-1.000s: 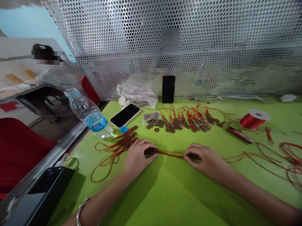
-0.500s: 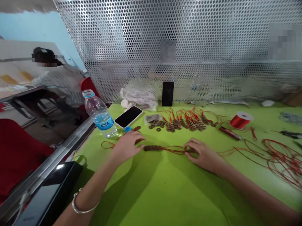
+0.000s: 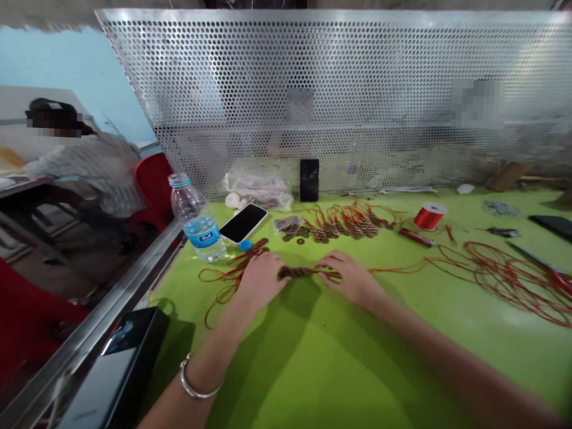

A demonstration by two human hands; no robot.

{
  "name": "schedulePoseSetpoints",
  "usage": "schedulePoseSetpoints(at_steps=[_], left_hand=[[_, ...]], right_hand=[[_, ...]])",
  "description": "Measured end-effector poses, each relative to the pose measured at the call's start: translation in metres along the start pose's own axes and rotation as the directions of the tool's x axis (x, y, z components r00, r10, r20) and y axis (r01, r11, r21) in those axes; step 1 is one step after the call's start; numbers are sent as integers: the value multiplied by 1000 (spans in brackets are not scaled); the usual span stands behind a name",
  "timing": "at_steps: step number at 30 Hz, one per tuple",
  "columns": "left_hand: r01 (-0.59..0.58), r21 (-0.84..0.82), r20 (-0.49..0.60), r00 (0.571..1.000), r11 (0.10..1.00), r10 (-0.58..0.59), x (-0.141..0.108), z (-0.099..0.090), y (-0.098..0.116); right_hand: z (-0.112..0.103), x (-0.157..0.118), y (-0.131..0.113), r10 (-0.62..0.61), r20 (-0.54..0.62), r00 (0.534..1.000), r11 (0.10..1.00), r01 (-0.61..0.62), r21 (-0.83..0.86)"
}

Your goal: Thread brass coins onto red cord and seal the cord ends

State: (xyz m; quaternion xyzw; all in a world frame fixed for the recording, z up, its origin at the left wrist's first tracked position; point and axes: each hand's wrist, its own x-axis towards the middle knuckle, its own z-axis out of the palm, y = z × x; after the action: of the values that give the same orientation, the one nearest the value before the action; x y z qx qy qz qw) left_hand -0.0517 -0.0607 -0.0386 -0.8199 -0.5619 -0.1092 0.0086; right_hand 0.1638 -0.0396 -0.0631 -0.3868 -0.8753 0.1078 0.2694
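Note:
A short row of dark, overlapping coins strung on red cord (image 3: 300, 272) lies in front of me. At its left end, my left hand (image 3: 263, 278) is closed, thumb and fingers around the end coins. Just right of the row, my right hand (image 3: 352, 280) pinches the red cords that come out of it. From that hand a thin cord runs on to a loose tangle of red cord (image 3: 491, 283) at the right. Loops of red cord (image 3: 212, 274) and a few coins stick out past my left hand, partly hidden by it.
Finished-looking coin strings (image 3: 342, 226) lie in a heap behind my hands. A water bottle (image 3: 202, 230), a white-edged phone (image 3: 244, 223) and a blue cap (image 3: 245, 245) stand or lie left. A red spool (image 3: 429, 217) and scissors (image 3: 535, 257) are right. A perforated metal screen (image 3: 368, 72) rises behind.
My left hand has moved right onto the end of the coin row. My right hand has slid left along the cords, nearer the coins. The camera view has shifted slightly.

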Motion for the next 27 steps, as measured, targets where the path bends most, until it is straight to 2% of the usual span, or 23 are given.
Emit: schedulePoseSetpoints(at_steps=[3, 6, 11, 17, 27], left_hand=[[27, 13, 4, 1000, 1000, -27, 0, 2, 1], [71, 15, 10, 997, 997, -71, 1, 1, 2], [100, -20, 26, 995, 995, -100, 0, 0, 3], [93, -72, 2, 996, 993, -93, 0, 8, 6], [120, -72, 68, 991, 990, -115, -2, 7, 12]], right_hand=[[16, 18, -5, -34, 27, 999, 999, 34, -7], [21, 26, -9, -61, 51, 997, 998, 62, -19], [21, 23, -7, -55, 88, 995, 998, 58, -37], [25, 24, 1, -32, 82, 996, 999, 32, -4], [28, 23, 3, -12, 95, 995, 998, 6, 63]])
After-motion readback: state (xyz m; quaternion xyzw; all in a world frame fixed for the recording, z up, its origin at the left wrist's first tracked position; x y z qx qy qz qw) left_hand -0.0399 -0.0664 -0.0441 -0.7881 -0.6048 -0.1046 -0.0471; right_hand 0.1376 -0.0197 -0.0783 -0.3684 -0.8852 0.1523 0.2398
